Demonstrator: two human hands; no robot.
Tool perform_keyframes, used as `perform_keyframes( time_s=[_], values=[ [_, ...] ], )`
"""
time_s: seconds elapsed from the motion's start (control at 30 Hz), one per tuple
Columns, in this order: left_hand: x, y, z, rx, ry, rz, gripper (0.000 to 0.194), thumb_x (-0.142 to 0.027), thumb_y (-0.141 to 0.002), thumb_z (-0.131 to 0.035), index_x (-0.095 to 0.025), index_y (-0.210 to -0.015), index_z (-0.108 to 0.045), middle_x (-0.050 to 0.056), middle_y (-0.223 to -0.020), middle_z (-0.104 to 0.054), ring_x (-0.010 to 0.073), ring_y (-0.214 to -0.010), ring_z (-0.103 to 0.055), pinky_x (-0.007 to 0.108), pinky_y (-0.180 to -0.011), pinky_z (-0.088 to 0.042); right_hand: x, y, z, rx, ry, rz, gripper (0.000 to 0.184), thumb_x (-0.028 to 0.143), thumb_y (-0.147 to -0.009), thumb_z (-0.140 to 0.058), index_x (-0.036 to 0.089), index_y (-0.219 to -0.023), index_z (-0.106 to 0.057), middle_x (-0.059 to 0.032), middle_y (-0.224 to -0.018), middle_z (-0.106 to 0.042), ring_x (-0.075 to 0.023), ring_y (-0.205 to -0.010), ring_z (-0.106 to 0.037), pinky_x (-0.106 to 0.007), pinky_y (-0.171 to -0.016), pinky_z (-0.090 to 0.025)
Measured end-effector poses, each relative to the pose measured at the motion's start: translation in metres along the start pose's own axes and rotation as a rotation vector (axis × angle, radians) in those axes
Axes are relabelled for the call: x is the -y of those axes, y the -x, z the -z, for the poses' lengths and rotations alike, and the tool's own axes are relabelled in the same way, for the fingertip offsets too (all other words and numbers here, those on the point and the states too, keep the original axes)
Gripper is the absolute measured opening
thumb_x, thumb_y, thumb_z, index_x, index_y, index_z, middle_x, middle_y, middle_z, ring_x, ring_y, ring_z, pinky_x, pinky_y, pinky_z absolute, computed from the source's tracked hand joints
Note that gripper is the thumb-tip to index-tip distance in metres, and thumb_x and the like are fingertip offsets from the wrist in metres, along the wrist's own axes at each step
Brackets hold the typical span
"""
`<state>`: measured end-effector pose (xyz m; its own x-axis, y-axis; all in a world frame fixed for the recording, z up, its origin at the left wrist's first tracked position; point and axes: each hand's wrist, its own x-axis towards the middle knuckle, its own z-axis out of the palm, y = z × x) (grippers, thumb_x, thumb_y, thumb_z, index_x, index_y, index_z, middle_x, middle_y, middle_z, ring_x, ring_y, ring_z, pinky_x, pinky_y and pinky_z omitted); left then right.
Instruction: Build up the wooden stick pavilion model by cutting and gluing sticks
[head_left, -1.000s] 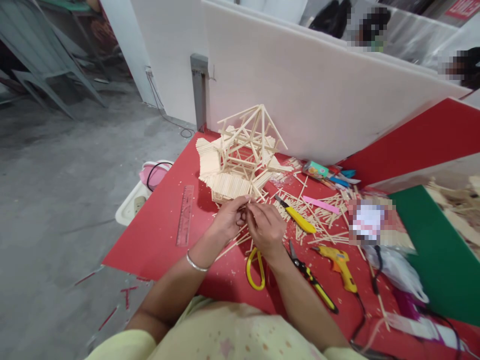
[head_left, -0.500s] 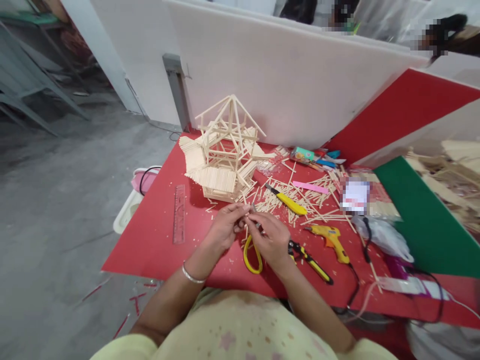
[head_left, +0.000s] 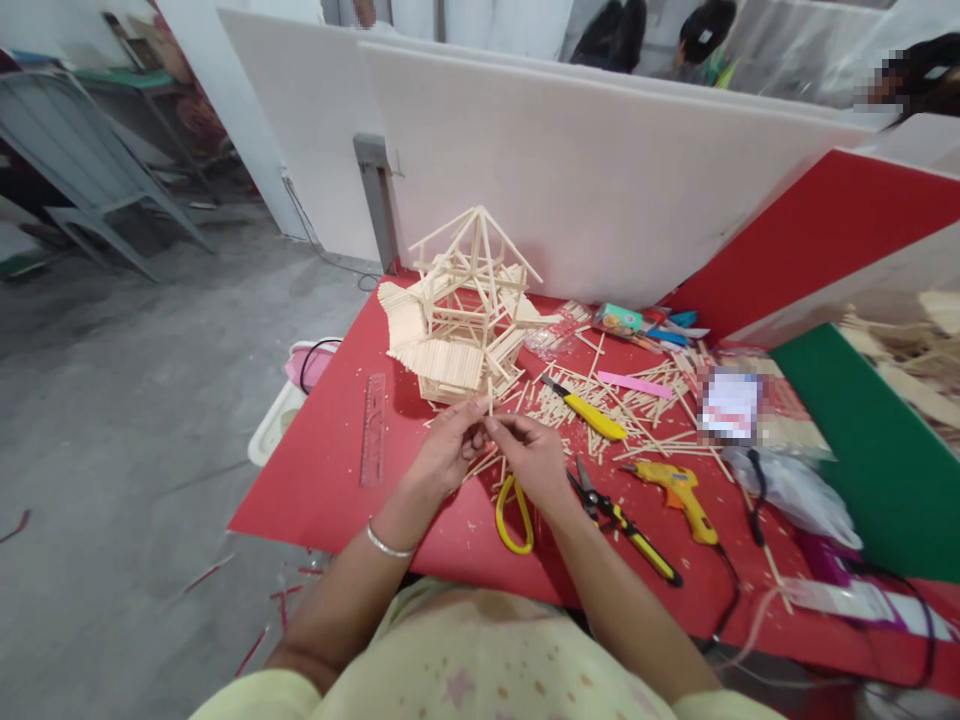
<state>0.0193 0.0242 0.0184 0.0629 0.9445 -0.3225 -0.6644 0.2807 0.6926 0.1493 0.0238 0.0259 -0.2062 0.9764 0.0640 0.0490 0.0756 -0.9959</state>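
My left hand (head_left: 454, 440) and my right hand (head_left: 529, 455) meet in front of the stick model. Between their fingertips they pinch a thin wooden stick (head_left: 490, 395), its tip pointing up toward the model. Just behind stands the house-like model (head_left: 457, 335), made of pale sticks, with an open pointed roof frame and partly covered lower slopes. Below my right hand are pliers or cutters with yellow-and-black handles (head_left: 636, 545), and a yellow looped handle (head_left: 514, 530) whose other end is hidden by my hands.
On the red table (head_left: 315, 490) lie a clear ruler (head_left: 373, 430), loose sticks (head_left: 570, 400), a yellow cutter knife (head_left: 596, 415), a pink strip (head_left: 634, 384) and a corded yellow glue gun (head_left: 679, 495). A white partition (head_left: 600, 180) stands behind. Plastic bags (head_left: 795, 500) sit at right.
My fingers now hold the stick upright, where before it was mostly hidden between them. My right hand has moved off the cutters, whose jaws now show. The view has shifted slightly.
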Motion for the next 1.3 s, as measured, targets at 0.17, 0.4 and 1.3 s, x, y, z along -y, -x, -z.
perform_keyframes(
  time_s=[0.17, 0.4, 1.3],
  values=[
    [-0.007, -0.013, 0.003, -0.044, 0.028, -0.013, 0.033, -0.039, -0.071, -0.082, -0.013, -0.081, -0.066, -0.005, -0.058, -0.053, 0.0019, -0.042, -0.042, 0.014, -0.036, -0.019, 0.002, -0.013, -0.004, -0.039, 0.071, 0.041, 0.019, 0.039, -0.087, -0.067, 0.022, -0.088, -0.076, -0.0005, -0.077, -0.074, -0.0173, -0.072, -0.068, -0.030, -0.073, -0.053],
    [-0.008, 0.000, 0.012, -0.022, -0.035, -0.013, 0.033, -0.036, -0.067, -0.085, -0.013, -0.073, -0.062, -0.007, -0.053, -0.048, 0.0017, -0.040, -0.036, 0.015, -0.036, -0.019, 0.001, -0.004, 0.016, 0.169, 0.469, 0.206, 0.018, 0.032, -0.093, -0.058, 0.024, -0.088, -0.073, -0.0010, -0.083, -0.073, -0.0164, -0.075, -0.064, -0.029, -0.072, -0.047],
    [0.003, 0.003, 0.017, -0.043, -0.035, -0.026, 0.042, -0.049, -0.070, -0.083, -0.013, -0.079, -0.065, -0.004, -0.056, -0.058, 0.0027, -0.040, -0.047, 0.014, -0.036, -0.027, 0.003, -0.014, 0.005, -0.017, -0.010, -0.134, 0.025, 0.045, -0.083, -0.070, 0.021, -0.087, -0.069, 0.0020, -0.073, -0.068, -0.0103, -0.055, -0.055, -0.024, -0.053, -0.045]
  ],
)
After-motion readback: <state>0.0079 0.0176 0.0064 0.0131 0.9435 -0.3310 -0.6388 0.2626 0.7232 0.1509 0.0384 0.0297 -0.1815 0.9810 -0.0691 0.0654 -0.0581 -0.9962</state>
